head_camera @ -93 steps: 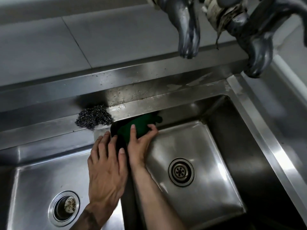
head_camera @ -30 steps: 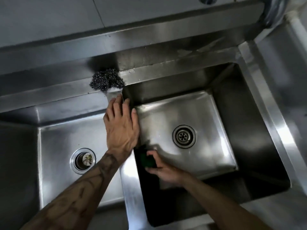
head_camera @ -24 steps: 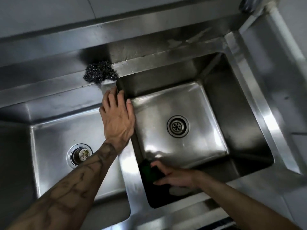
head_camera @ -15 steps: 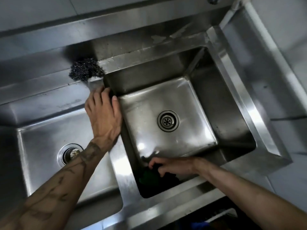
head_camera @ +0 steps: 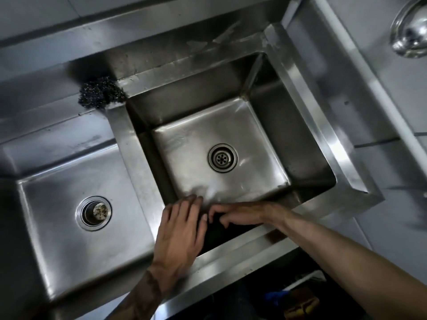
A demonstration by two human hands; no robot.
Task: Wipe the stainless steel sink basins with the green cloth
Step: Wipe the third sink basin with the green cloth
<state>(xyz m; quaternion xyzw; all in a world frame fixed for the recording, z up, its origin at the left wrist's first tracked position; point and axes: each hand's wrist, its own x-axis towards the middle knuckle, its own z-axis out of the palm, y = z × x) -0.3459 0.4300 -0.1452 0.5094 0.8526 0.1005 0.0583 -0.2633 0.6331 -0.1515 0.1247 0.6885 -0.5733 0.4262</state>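
Note:
The stainless steel sink has two basins. The right basin (head_camera: 208, 132) is deeper, and the left basin (head_camera: 53, 195) is shallower. My right hand (head_camera: 238, 214) reaches into the right basin at its near wall, fingers curled down onto a dark bundle (head_camera: 216, 232) in the shadowed near-left corner. That bundle is the green cloth, though its colour barely shows. My left hand (head_camera: 180, 229) lies flat with fingers spread on the near end of the divider (head_camera: 129, 148), its fingertips over the basin's edge next to my right hand.
A wad of steel wool (head_camera: 101, 93) sits on the back ledge at the divider's far end. Each basin has a round drain (head_camera: 222, 157) (head_camera: 94, 213). A chrome tap (head_camera: 409, 35) shows at the top right. Tiled wall lies behind the sink, and a dark space below its front edge.
My left hand has slid from the far end of the divider down to its near end. My right hand has stayed with the cloth at the near wall, moving slightly right.

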